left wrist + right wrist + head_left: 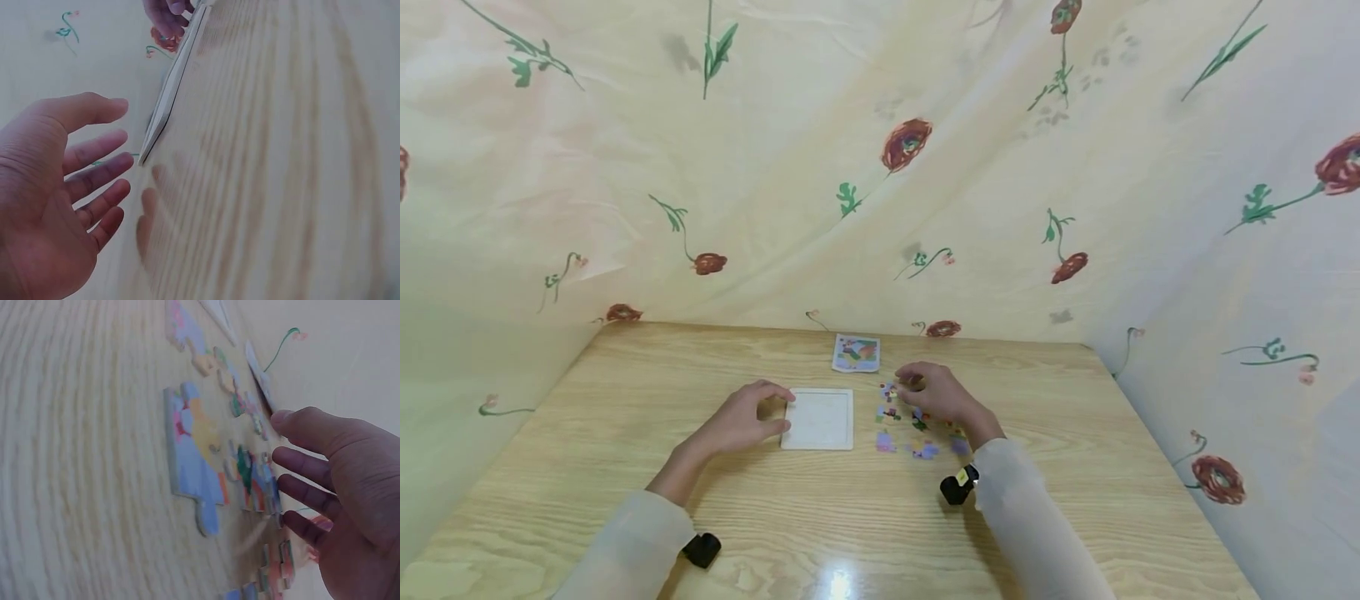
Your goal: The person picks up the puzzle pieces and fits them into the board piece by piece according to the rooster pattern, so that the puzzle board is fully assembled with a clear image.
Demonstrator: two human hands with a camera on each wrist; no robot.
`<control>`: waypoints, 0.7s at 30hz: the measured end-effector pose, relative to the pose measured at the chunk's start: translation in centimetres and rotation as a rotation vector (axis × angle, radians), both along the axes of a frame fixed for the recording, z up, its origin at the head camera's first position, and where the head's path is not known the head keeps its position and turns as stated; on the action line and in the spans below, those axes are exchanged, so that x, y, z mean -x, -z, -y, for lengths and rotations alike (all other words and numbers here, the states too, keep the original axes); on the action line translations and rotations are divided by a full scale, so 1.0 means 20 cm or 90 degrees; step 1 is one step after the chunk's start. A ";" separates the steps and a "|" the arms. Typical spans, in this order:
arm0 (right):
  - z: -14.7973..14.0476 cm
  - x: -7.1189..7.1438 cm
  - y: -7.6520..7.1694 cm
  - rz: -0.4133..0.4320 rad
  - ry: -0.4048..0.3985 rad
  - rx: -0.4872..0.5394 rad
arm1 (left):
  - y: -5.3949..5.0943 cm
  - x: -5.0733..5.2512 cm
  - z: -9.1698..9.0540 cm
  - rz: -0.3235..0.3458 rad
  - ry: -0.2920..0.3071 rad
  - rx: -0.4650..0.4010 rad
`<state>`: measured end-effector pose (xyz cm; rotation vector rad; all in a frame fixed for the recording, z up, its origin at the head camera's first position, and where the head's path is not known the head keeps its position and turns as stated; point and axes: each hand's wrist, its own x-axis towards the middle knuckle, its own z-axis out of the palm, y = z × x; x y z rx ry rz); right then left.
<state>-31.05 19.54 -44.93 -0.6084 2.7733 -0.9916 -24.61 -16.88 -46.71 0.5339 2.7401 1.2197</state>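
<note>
My left hand (737,423) is beside the left edge of a white square puzzle tray (820,420), thumb and fingers spread. In the left wrist view a gap shows between its fingertips and the tray (164,115), and nothing lies in the palm. To the tray's right, colourful jigsaw pieces (886,442) lie spread on the table. Over their far side hovers my right hand (946,395), fingers loosely bent. The right wrist view shows a lilac and yellow jigsaw piece (197,456) flat on the wood. No piece is visible in the right hand's fingers.
A small card with a colourful picture (856,354) lies behind the tray. The wooden table (820,508) meets a flowered cloth (805,208) at the back and sides. Black wrist cameras (702,550) hang under both sleeves.
</note>
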 end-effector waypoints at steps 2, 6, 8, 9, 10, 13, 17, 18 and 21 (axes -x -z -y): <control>0.00 0.01 0.02 -0.003 0.002 0.000 | 0.02 0.01 0.01 -0.001 0.000 0.001; 0.00 0.03 0.04 0.002 0.000 0.017 | 0.05 0.01 0.03 -0.008 0.003 0.003; 0.00 0.04 0.04 0.008 -0.008 0.031 | 0.05 0.01 0.04 -0.016 0.010 0.000; 0.00 0.04 0.04 0.008 -0.011 0.037 | 0.06 0.02 0.05 -0.019 0.013 -0.003; 0.00 0.04 0.05 0.008 -0.014 0.041 | 0.06 0.02 0.05 -0.021 0.016 -0.006; 0.01 0.05 0.06 0.004 -0.015 0.045 | 0.06 0.02 0.04 -0.028 0.021 -0.006; 0.01 0.06 0.08 0.003 -0.012 0.045 | 0.08 0.02 0.04 -0.033 0.018 -0.001; 0.01 0.06 0.08 0.004 -0.011 0.047 | 0.08 0.02 0.04 -0.032 0.017 -0.002; 0.02 0.06 0.08 0.000 -0.013 0.051 | 0.08 0.02 0.04 -0.032 0.015 -0.003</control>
